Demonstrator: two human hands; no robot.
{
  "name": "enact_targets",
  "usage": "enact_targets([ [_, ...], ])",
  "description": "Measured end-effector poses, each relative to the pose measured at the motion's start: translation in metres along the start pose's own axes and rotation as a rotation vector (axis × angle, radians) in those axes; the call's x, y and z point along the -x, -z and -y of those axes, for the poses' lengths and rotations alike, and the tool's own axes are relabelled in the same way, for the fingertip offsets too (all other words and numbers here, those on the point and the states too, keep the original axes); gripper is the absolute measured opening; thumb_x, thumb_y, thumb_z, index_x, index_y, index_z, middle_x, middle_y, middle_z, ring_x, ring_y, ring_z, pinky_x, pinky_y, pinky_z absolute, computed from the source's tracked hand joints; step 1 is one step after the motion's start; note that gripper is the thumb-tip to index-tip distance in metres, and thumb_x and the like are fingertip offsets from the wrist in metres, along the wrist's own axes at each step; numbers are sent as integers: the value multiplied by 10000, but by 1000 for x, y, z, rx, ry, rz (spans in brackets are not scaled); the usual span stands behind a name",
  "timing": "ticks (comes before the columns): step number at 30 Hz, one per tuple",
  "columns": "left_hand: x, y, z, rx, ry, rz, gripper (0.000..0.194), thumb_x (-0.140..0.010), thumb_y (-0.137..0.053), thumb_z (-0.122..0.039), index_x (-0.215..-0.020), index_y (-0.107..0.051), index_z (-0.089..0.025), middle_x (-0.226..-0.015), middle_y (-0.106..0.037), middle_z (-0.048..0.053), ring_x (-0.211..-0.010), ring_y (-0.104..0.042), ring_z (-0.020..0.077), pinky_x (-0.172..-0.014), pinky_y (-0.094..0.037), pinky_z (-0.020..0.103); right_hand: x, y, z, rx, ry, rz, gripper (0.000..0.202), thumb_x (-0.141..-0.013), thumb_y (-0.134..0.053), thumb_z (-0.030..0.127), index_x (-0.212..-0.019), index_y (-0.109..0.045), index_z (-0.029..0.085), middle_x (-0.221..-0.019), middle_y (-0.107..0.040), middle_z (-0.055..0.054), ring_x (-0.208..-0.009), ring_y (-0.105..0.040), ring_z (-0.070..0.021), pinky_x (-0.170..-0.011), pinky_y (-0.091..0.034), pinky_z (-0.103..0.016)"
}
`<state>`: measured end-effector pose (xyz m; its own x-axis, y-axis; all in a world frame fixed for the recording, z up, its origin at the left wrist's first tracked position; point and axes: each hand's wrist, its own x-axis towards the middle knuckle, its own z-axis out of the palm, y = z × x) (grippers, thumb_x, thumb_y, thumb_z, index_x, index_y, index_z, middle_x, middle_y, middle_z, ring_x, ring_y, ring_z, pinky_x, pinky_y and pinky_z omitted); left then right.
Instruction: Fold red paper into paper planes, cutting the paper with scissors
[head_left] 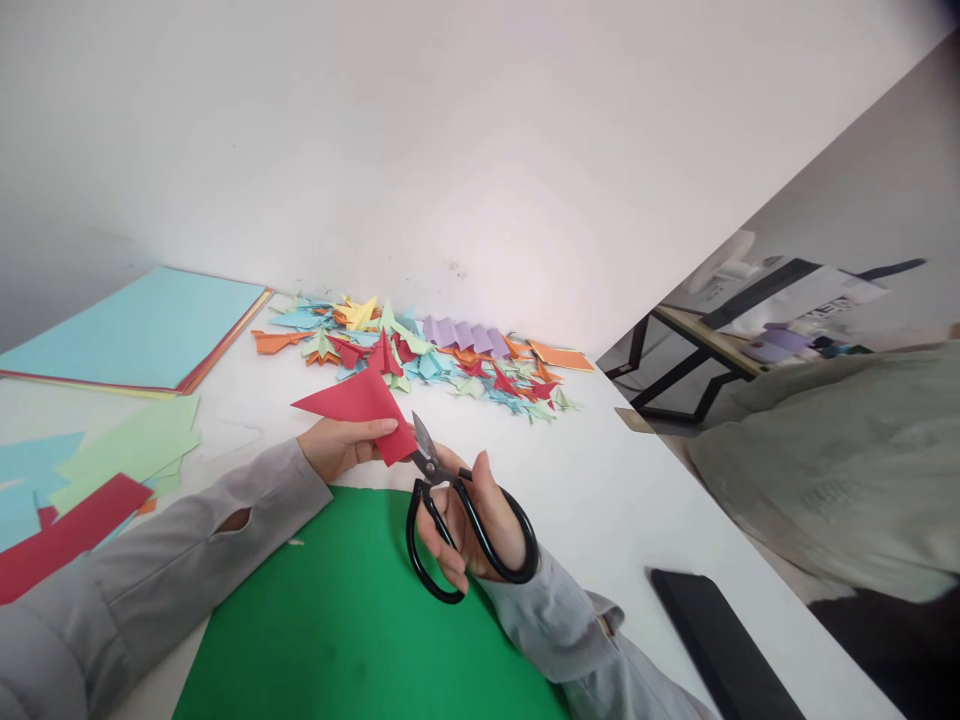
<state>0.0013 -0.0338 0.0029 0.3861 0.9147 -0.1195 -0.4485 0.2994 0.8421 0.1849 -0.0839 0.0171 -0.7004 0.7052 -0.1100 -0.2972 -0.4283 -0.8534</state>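
Note:
My left hand [346,442] pinches a folded red paper [358,405], its thumb on top and its long point turned left. My right hand [476,515] has its thumb and fingers through the black handles of a pair of scissors [429,468]. The scissor blades are a little apart and point up and away, right at the red paper's right-hand edge. Whether the lower blade is under the paper is hard to tell. Both hands are over the near part of the white table, above the far edge of a green mat [345,610].
Many small folded paper pieces [382,350] lie along the wall. A stack of coloured sheets [142,325] is at the back left, with paper scraps [127,455] nearer. A black flat object [720,640] lies at the right. Beyond the table edge is a person [832,470].

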Motion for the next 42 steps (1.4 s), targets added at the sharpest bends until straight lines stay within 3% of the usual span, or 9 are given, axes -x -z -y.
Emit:
enact_targets([
  [7, 1, 1, -2, 38, 17, 13, 130, -716, -692, -174, -833, -710, -122, -898, -731, 90, -914, -655, 257, -875, -488, 367, 0, 1, 2, -36, -15, 39, 843, -781, -205, 761, -1443, -131, 245, -509, -601, 19, -273, -398, -71, -264, -362, -160],
  [14, 1, 3, -4, 64, 2, 59, 116, -707, -700, -197, -797, -691, -124, -811, -733, 85, -790, -675, 268, -747, -535, 411, 2, 4, 5, -71, -7, 72, 823, -787, -184, 754, -1416, -236, 225, -518, -599, 9, -283, -396, -65, -265, -328, -142],
  [26, 1, 3, 0, -28, 25, 44, 214, -701, -722, -262, -870, -708, -131, -897, -729, 105, -920, -657, 275, -816, -519, 370, 1, 2, 3, -22, -5, 22, 804, -805, -159, 740, -1448, -70, 265, -512, -602, 24, -274, -404, -72, -263, -361, -156],
  [34, 5, -3, 1, -5, 97, 70, 237, -681, -739, -214, -904, -690, -153, -896, -733, 92, -888, -669, 271, -787, -521, 365, -1, -2, 3, -1, -9, -19, 812, -810, -106, 733, -1446, -114, 228, -496, -600, 17, -265, -403, -73, -271, -368, -159],
  [42, 1, -4, 0, 70, 27, 1, 185, -726, -697, -205, -898, -675, -140, -922, -728, 93, -860, -674, 246, -778, -523, 349, 0, 0, 4, -13, 12, -17, 827, -800, -107, 744, -1446, -113, 228, -503, -606, 9, -267, -398, -73, -261, -356, -154],
])
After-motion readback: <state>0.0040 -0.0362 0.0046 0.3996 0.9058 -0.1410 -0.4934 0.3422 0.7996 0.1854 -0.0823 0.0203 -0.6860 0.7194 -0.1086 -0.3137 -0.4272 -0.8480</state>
